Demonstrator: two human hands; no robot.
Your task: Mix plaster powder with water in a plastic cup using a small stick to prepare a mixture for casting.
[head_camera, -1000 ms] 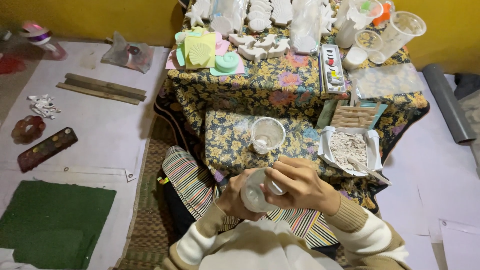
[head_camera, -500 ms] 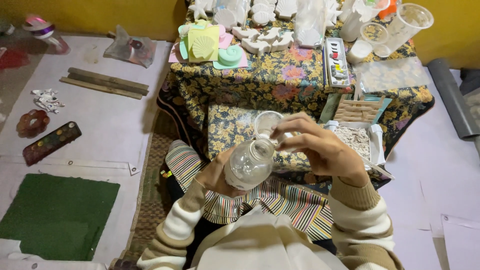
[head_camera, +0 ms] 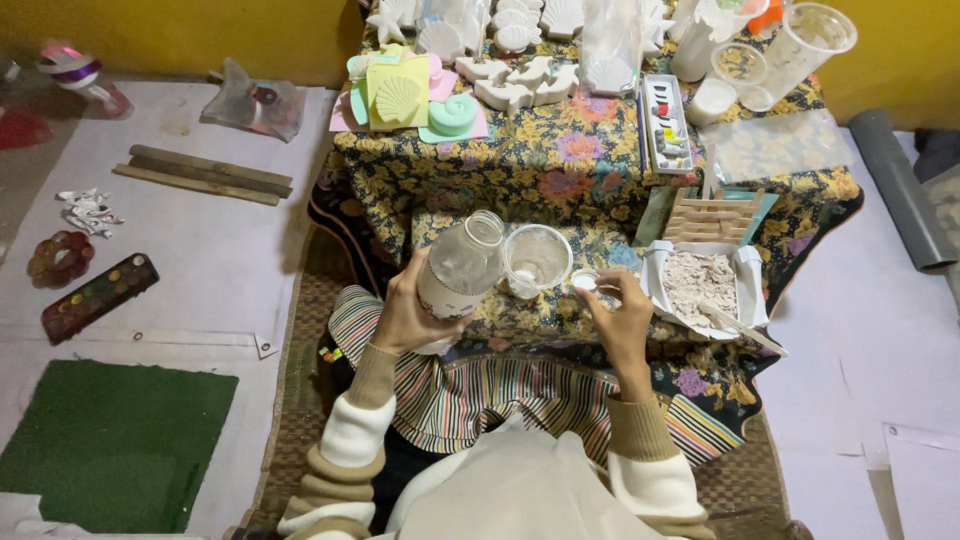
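- Your left hand (head_camera: 405, 315) is wrapping its grip around the lower body of the clear plastic bottle (head_camera: 458, 272), fingers closing round the label end, so that grip is full.
- The bottle is tilting: its long axis is running from your left hand up and to the right, with the open mouth pointing toward the clear cup (head_camera: 536, 260).
- The bottle's mouth is sitting just beside the cup's left rim, near but not over the middle of the cup.
- The cup is standing upright on the low floral counter (head_camera: 520, 310) in front of you, between your two hands.
- Your right hand (head_camera: 622, 305) is pinching a small white cap (head_camera: 583, 282) between the fingertips, a narrow grip, just to the right of the cup.
- So the cup is lying right of the bottle and left of the cap; your left hand is the one holding the bottle.
- A white tray of pale crumbly powder (head_camera: 700, 285) is resting just right of your right hand, with a stick lying across it.
- Beyond the cup, the higher floral counter is carrying white shell-shaped casts (head_camera: 520, 75) and a strip of small paint pots (head_camera: 665, 120), well apart from both hands.
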